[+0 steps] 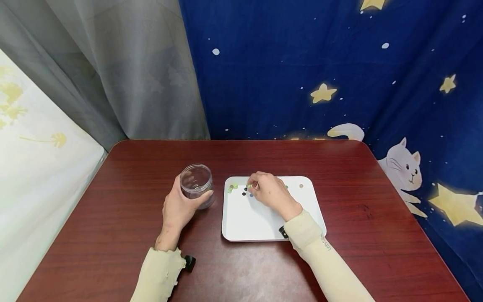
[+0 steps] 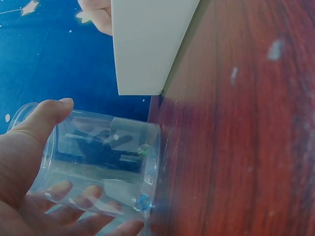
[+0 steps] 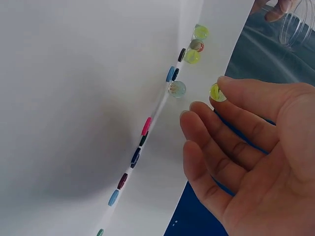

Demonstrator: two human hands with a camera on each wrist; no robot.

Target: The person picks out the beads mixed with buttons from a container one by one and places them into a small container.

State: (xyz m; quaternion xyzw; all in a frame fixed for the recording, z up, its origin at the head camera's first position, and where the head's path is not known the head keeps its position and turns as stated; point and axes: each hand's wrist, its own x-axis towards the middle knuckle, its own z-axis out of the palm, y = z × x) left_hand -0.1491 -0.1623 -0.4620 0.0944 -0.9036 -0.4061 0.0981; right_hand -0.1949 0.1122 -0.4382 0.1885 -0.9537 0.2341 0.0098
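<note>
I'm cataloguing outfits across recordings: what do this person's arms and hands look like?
The left arm wears a long, pale cream fabric sleeve; the matching right sleeve carries small dark lettering near the cuff, too small to read surely. A small black object shows at the left wrist and right wrist. The left hand and right hand show no gloves.

Narrow lane between jar [image 1: 196,191] and tray [image 1: 245,222], wider room toward the tray's near side.
The jar's mouth can be entered from above, though the left hand [image 1: 181,207] wraps its side; the right hand [image 1: 268,191] and sleeve [image 1: 307,233] block the tray's right part, while marbles [image 1: 235,186] and discs [image 1: 244,193] crowd its far part.
</note>
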